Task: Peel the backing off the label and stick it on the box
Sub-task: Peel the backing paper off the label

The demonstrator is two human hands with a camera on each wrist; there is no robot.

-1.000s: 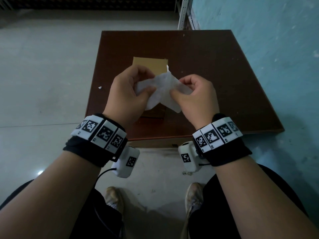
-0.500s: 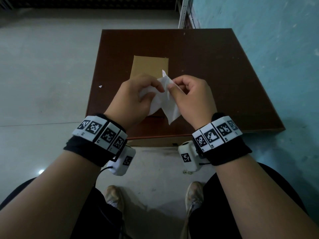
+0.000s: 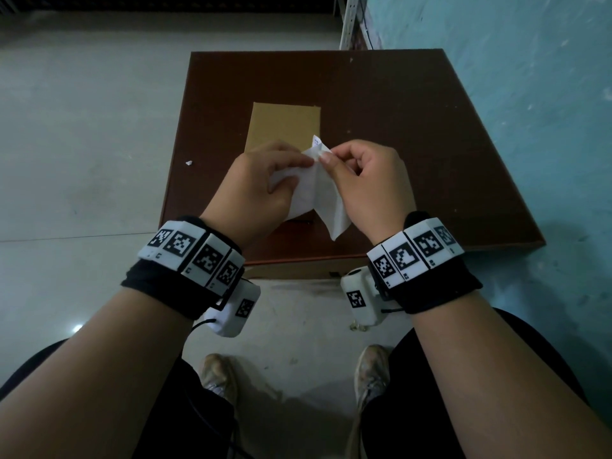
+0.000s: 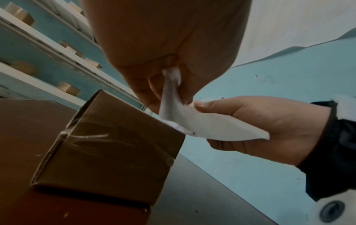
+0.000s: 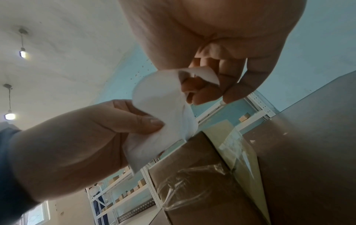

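My left hand (image 3: pixel 255 187) and right hand (image 3: pixel 367 187) both pinch the white label (image 3: pixel 323 200), held just above the box (image 3: pixel 284 124) on the surface (image 3: pixel 414 134).

We hold the label (image 3: pixel 318 190) between left hand (image 3: pixel 255 190) and right hand (image 3: pixel 367 183), above the box (image 3: pixel 284 124) on the table (image 3: pixel 414 144); shelving (image 3: pixel 351 24) stands far right.

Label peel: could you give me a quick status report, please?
Left hand and right hand both pinch the white label. Held above the cardboard box, not stuck. Nothing in the way.
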